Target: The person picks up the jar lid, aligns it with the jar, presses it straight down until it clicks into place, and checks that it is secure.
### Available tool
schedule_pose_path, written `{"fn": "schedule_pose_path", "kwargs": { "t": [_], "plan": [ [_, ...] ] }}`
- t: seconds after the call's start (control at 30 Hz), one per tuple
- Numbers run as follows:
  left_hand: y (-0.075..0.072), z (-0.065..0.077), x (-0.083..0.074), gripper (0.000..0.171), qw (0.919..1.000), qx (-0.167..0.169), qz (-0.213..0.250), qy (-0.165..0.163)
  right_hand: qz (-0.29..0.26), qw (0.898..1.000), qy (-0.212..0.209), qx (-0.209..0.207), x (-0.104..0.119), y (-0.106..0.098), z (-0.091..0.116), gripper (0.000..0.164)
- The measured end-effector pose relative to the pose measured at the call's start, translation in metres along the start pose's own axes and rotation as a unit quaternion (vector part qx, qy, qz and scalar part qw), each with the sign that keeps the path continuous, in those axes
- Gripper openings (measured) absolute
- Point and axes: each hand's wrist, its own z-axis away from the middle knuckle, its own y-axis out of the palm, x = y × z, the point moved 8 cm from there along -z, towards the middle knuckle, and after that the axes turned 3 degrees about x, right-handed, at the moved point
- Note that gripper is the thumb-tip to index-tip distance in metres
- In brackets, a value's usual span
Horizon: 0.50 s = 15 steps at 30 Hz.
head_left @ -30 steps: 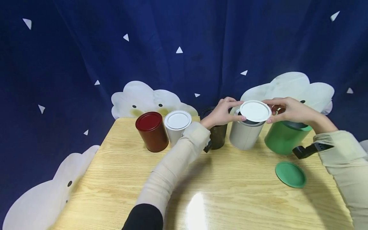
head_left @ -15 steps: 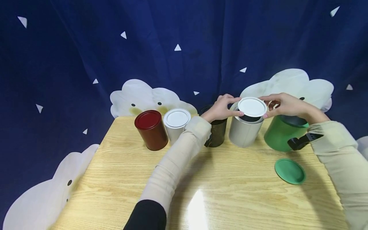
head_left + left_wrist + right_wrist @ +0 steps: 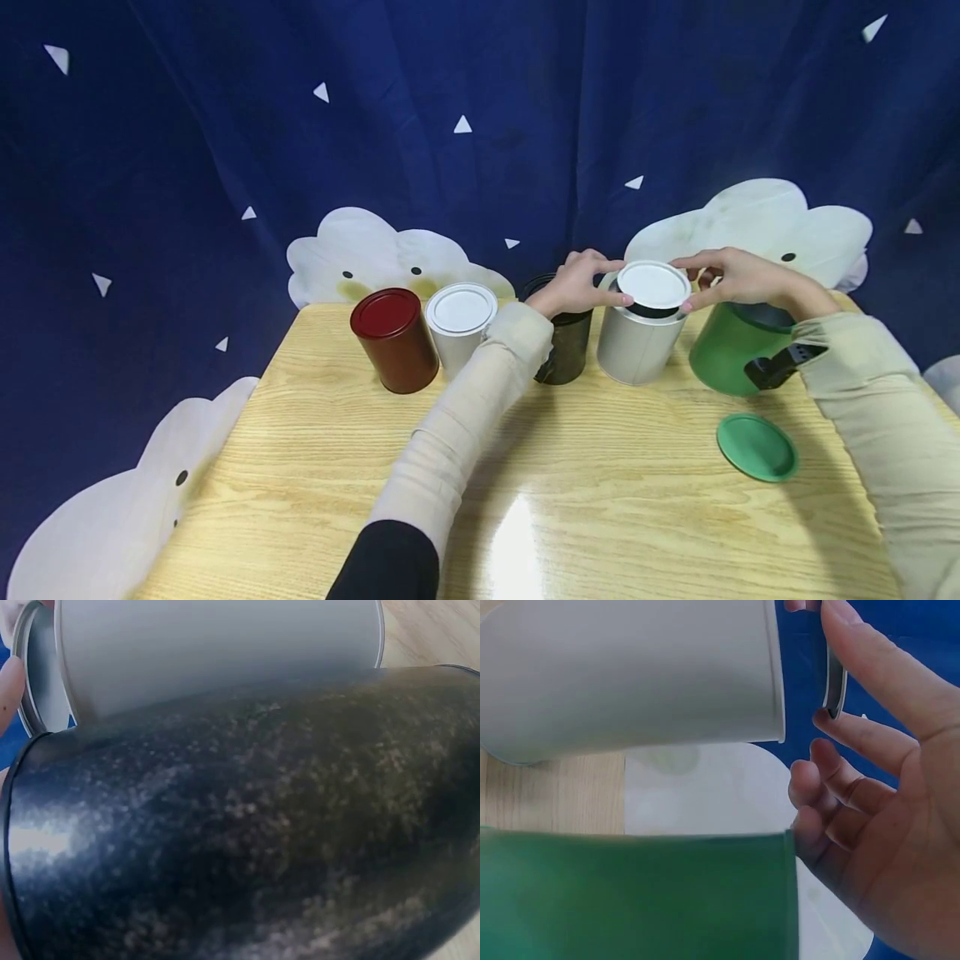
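Observation:
Both hands hold a round white lid (image 3: pixel 654 284) just above the mouth of a light-grey can (image 3: pixel 639 350). My left hand (image 3: pixel 581 283) grips the lid's left edge, thumb in front and fingers behind. On the opposite edge, thumb and forefinger of my right hand (image 3: pixel 731 275) pinch it, and the other fingers are loosely bent. The right wrist view shows a gap between the lid's rim (image 3: pixel 835 686) and the can (image 3: pixel 667 675). Part of the can's dark inside shows under the lid. Only a little of the left hand (image 3: pixel 9 690) appears in the left wrist view.
A black can (image 3: pixel 567 354) stands below the left wrist, and a lidless green can (image 3: pixel 731 350) below the right. The green lid (image 3: pixel 757 447) lies on the wooden table (image 3: pixel 600 517). Further left are a red lidded can (image 3: pixel 397 346) and a white lidded can (image 3: pixel 459 312).
The white lid and both hands have moved slightly left over the light-grey can. In the last half second the lid has come down a little nearer its mouth.

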Motion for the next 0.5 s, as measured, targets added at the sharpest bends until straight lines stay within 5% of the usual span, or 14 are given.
{"fn": "schedule_pose_path", "kwargs": {
  "t": [0.5],
  "plan": [
    [0.0070, -0.0034, 0.0014, 0.063, 0.9984, 0.020, -0.053, -0.003, 0.054, 0.998, 0.021, 0.022, -0.0036, 0.0067, -0.0050, 0.066]
  ]
}}
